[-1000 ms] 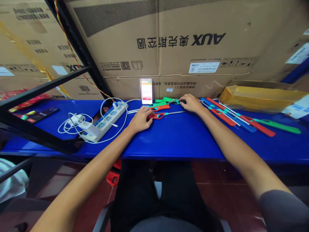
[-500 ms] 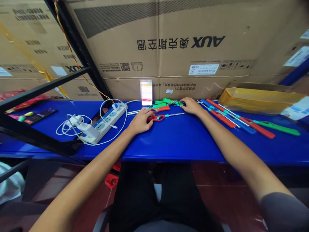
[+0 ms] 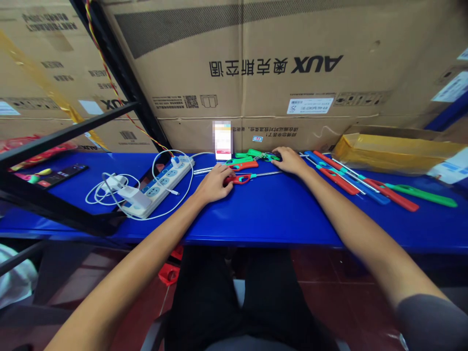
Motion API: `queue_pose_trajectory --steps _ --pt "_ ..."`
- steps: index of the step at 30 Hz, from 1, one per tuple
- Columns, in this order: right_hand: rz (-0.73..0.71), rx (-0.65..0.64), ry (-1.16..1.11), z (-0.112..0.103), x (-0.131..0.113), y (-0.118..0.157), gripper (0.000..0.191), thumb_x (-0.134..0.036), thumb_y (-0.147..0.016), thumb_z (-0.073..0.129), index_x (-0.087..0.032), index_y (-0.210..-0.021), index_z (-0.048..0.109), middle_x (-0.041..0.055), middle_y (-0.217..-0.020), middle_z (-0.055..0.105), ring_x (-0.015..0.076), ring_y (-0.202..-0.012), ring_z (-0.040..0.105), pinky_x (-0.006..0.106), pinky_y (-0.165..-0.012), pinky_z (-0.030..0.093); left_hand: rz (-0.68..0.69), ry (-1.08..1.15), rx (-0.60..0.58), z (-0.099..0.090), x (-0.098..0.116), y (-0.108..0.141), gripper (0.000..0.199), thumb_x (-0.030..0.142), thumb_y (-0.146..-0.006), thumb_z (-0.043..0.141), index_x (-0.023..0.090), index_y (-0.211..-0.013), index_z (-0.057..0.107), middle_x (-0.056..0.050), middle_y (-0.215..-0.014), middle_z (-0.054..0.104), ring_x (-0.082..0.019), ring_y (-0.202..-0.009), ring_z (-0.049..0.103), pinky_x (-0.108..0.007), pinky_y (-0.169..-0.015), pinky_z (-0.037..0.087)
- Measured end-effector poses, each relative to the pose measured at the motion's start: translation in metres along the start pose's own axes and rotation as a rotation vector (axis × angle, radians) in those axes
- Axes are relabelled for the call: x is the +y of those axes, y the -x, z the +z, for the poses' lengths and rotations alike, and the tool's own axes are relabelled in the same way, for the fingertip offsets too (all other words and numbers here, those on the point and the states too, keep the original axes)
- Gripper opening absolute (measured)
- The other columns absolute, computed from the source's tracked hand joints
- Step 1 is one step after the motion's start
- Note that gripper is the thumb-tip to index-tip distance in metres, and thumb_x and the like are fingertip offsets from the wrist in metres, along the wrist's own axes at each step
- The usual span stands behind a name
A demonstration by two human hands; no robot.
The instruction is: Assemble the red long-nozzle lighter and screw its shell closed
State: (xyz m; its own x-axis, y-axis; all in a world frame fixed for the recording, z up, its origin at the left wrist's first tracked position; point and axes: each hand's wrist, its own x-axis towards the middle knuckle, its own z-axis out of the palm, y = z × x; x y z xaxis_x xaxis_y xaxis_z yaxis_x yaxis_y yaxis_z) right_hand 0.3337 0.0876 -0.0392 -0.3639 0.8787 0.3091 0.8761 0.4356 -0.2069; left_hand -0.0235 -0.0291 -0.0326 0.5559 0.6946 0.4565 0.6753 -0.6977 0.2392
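My left hand (image 3: 215, 184) lies on the blue table, its fingers curled round the handle end of a red lighter (image 3: 241, 179) whose metal rod points right. Just behind it are an orange-red lighter (image 3: 248, 165) and green lighters (image 3: 252, 153). My right hand (image 3: 290, 160) rests at the back of the table, fingertips closed on the end of a green lighter (image 3: 271, 157). Right of that hand, several red, blue and green lighters (image 3: 397, 196) lie in a loose fan. A lit phone (image 3: 223, 141) leans upright against the cardboard.
A white power strip (image 3: 161, 187) with plugs and looped cables is on the left, beside a black metal frame (image 3: 54, 204). A taped cardboard box (image 3: 387, 151) sits at the back right. Large cardboard (image 3: 256, 87) stands behind the blue table (image 3: 263, 219).
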Motion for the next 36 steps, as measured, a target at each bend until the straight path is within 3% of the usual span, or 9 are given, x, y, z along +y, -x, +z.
queue_pose_trajectory --steps 10,15,18,25,30,36 --pt "0.048 -0.017 -0.003 -0.002 0.007 -0.001 0.048 -0.028 -0.098 0.068 -0.013 -0.144 0.070 0.0206 -0.140 0.074 0.0369 -0.130 0.069 0.052 -0.117 0.052 -0.010 0.012 -0.008 0.002 -0.002 0.001 0.019 0.017 -0.091 0.061 0.022 -0.109 0.068 -0.011 -0.114 0.073 -0.032 -0.110 0.063 -0.050 -0.099 0.054" --pt "0.076 -0.015 0.013 -0.001 0.019 -0.002 0.045 -0.013 -0.094 0.063 -0.017 -0.136 0.078 0.0172 -0.137 0.076 0.0362 -0.131 0.068 0.050 -0.120 0.049 -0.006 0.019 -0.013 0.003 -0.004 0.001 0.018 0.019 -0.092 0.062 0.023 -0.109 0.067 -0.010 -0.115 0.072 -0.032 -0.110 0.063 -0.050 -0.099 0.054" --pt "0.072 0.005 0.020 -0.001 0.023 -0.002 0.042 -0.015 -0.093 0.064 -0.019 -0.132 0.080 0.0154 -0.133 0.078 0.0355 -0.128 0.068 0.050 -0.120 0.048 -0.006 0.024 -0.012 0.004 -0.004 0.001 0.018 0.020 -0.093 0.062 0.023 -0.109 0.067 -0.010 -0.115 0.072 -0.032 -0.110 0.063 -0.050 -0.099 0.054" --pt "0.047 0.057 -0.010 -0.008 0.024 0.000 0.035 -0.018 -0.100 0.060 -0.017 -0.127 0.082 0.0170 -0.126 0.078 0.0333 -0.118 0.071 0.049 -0.112 0.054 -0.016 0.030 -0.010 0.003 -0.004 0.001 0.017 0.018 -0.092 0.062 0.023 -0.107 0.066 -0.010 -0.114 0.072 -0.031 -0.110 0.064 -0.049 -0.099 0.055" --pt "0.008 -0.002 -0.058 -0.018 0.022 -0.002 0.029 -0.020 -0.096 0.068 -0.018 -0.119 0.086 0.0124 -0.111 0.083 0.0277 -0.096 0.076 0.042 -0.096 0.059 -0.018 0.033 -0.009 0.003 -0.003 0.001 0.017 0.019 -0.091 0.061 0.023 -0.107 0.067 -0.010 -0.114 0.073 -0.032 -0.112 0.063 -0.050 -0.100 0.054" --pt "-0.017 -0.040 -0.087 -0.021 0.022 -0.004 0.028 -0.020 -0.094 0.070 -0.020 -0.116 0.087 0.0107 -0.111 0.084 0.0271 -0.095 0.077 0.041 -0.094 0.060 -0.030 0.039 -0.003 0.004 -0.005 0.001 0.018 0.020 -0.092 0.061 0.023 -0.109 0.068 -0.010 -0.112 0.072 -0.032 -0.109 0.064 -0.049 -0.096 0.055"
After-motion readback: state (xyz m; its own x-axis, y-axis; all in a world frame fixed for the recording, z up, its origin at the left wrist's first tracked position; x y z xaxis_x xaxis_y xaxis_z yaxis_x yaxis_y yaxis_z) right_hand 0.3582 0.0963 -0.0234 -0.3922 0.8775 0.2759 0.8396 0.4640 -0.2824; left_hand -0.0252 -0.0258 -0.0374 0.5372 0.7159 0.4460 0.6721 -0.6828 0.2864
